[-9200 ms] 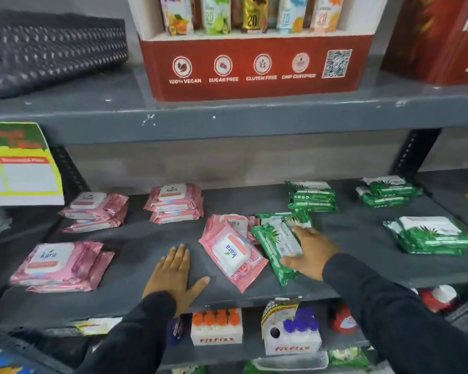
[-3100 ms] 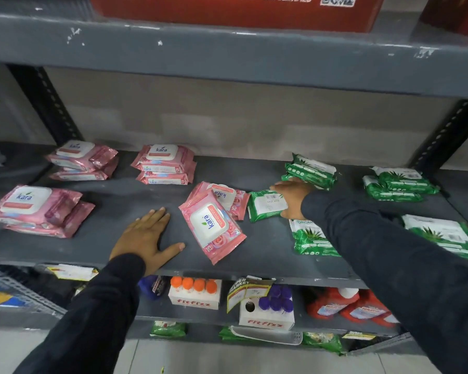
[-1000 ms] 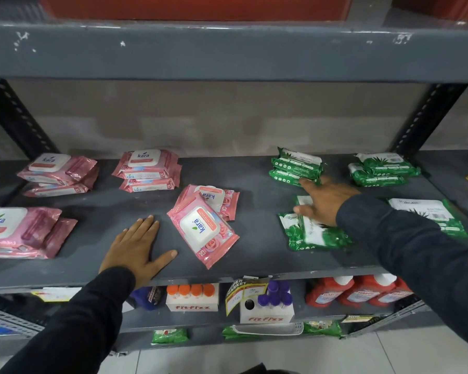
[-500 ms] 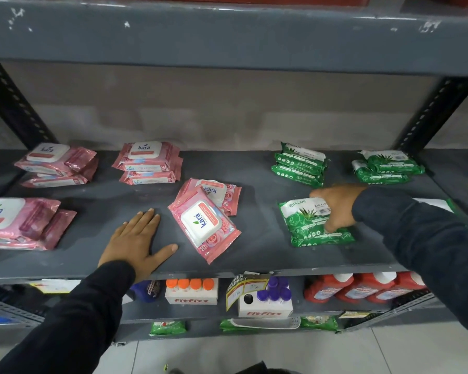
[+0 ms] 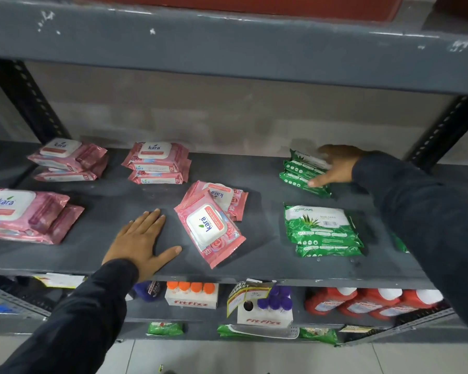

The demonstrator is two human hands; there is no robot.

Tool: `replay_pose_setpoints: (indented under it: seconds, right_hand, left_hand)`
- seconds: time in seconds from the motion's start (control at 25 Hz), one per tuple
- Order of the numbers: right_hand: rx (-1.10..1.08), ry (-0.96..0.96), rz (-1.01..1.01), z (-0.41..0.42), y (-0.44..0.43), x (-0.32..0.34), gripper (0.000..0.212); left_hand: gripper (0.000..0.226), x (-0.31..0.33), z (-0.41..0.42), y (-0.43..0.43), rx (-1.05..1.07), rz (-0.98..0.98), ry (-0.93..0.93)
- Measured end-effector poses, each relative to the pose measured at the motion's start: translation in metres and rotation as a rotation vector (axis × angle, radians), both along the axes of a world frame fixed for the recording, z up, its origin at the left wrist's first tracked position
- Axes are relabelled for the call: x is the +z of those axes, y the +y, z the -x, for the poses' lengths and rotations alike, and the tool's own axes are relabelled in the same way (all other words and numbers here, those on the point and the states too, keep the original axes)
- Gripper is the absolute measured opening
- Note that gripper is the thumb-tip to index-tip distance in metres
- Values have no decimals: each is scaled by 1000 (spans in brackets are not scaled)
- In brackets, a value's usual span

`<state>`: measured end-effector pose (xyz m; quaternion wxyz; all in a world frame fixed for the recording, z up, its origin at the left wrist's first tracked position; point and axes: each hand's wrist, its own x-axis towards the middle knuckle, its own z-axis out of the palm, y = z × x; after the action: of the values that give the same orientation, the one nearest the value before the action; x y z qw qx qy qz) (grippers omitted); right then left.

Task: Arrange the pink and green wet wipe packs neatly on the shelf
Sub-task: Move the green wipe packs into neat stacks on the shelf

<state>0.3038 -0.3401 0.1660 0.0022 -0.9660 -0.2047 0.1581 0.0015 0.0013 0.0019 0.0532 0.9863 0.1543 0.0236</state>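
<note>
On the grey shelf (image 5: 262, 257) pink wet wipe packs lie at the left: a stack at the front left (image 5: 25, 214), a stack at the back left (image 5: 68, 160) and a stack behind the middle (image 5: 157, 163). Two more pink packs (image 5: 210, 228) lie askew in the middle, one overlapping the other. A green stack (image 5: 322, 230) lies at the front right. My right hand (image 5: 333, 168) grips the back green stack (image 5: 300, 174), thumb on its front edge. My left hand (image 5: 141, 241) rests flat and open on the shelf, left of the askew pink packs.
The shelf above (image 5: 227, 47) overhangs close over the work space. Dark slotted uprights (image 5: 27, 101) stand at both back corners. Below are Fitfizz boxes (image 5: 192, 298), red bottles (image 5: 362, 303) and green packets (image 5: 165, 329). My right sleeve hides the shelf's right end.
My right hand has let go of the front green stack and reached back to the rear green stack. My left hand has stayed flat on the shelf.
</note>
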Motion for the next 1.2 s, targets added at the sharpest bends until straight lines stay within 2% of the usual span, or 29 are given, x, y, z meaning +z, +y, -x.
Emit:
replay_pose_setpoints:
  seconds: [0.16, 0.28, 0.44, 0.68, 1.04, 1.2]
  right_hand:
    - [-33, -94, 89, -31, 18, -36, 127]
    - [-76, -22, 141, -46, 14, -58, 134]
    - [-68, 19, 123, -59, 14, -75, 132]
    - [94, -57, 133, -65, 11, -78, 133]
    - [172, -17, 117, -73, 10, -73, 133]
    - [155, 8, 133, -66, 11, -68, 147]
  left_hand:
    - [104, 0, 4, -1, -24, 34, -7]
    - [105, -2, 7, -4, -24, 60, -34]
    - [104, 0, 5, -1, -24, 26, -43]
    - [103, -1, 5, -2, -19, 4, -44]
    - [101, -2, 5, -2, -16, -25, -15]
    - [100, -3, 5, -1, -22, -37, -10]
